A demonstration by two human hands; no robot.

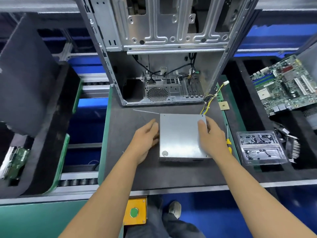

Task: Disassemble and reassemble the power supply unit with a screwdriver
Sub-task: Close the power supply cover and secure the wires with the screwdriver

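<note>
The power supply unit point(179, 136), a flat grey metal box, lies on the dark work mat point(130, 169) in front of me. Its yellow and blue cable bundle point(208, 102) runs from the far right corner toward the case. My left hand point(145, 138) presses against the box's left side with fingers fairly straight. My right hand point(211, 136) lies over the box's right edge, thumb on top and fingers down the side. A yellow-handled screwdriver point(228, 143) lies on the mat just right of my right hand, partly hidden by it.
An open silver computer case point(163, 48) stands behind the box. A small chip point(223, 105) lies near the cables. A clear plastic tray point(260, 147) and a motherboard point(284, 86) sit at the right. Dark foam trays point(30, 93) stand at the left. A yellow button box point(135, 211) sits below the bench edge.
</note>
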